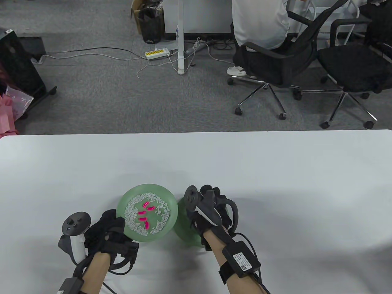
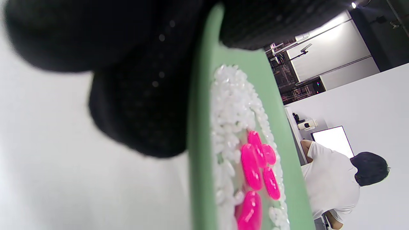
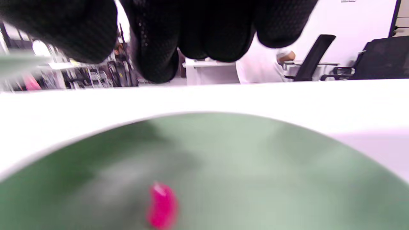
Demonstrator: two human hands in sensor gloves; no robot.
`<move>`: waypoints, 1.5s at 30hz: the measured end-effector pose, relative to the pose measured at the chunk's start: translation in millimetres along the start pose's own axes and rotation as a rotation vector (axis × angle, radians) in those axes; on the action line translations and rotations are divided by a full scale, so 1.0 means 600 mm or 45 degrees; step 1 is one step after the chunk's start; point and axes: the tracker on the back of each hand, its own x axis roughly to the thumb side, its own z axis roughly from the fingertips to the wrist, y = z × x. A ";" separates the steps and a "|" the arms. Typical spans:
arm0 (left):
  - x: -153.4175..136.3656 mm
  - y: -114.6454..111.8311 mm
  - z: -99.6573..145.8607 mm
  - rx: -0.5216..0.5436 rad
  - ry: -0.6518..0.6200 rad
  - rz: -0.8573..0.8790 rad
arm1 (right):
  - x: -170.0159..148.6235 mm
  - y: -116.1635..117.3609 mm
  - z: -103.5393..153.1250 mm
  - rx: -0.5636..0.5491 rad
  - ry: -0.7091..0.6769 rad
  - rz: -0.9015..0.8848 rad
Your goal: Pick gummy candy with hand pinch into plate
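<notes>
While left hand (image 1: pixel 107 234) grips round green plate (image 1: pixel 171 211), glossy pink gummies (image 1: pixel 143 212), white grains (image 1: pixel 131 214)

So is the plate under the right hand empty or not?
Not empty: the right wrist view shows one pink candy lying in the plate below the right hand.

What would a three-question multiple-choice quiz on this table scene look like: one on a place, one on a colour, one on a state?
1. Where is the plate with rice?
A. In the left hand
B. On the floor
C. On a chair

2. What colour are the candies?
A. Blue
B. Yellow
C. Pink

3. What lies in the second plate under the right hand?
A. Nothing
B. One candy
C. Rice

Answers: 1 A, gloved fingers grip its rim; 2 C, bright pink among white rice; 3 B, the right wrist view shows a single piece.
</notes>
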 end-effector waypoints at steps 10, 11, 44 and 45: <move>0.002 -0.002 0.006 -0.003 -0.012 -0.009 | 0.149 0.017 0.047 0.149 -0.304 0.010; 0.003 -0.002 0.007 -0.001 -0.014 -0.011 | 0.156 0.020 0.047 0.146 -0.286 0.031; 0.005 -0.002 0.011 0.013 0.001 -0.012 | 0.092 -0.019 0.013 0.097 -0.019 -0.071; 0.004 -0.002 0.010 0.015 0.002 -0.011 | 0.081 -0.020 0.009 0.092 0.003 -0.073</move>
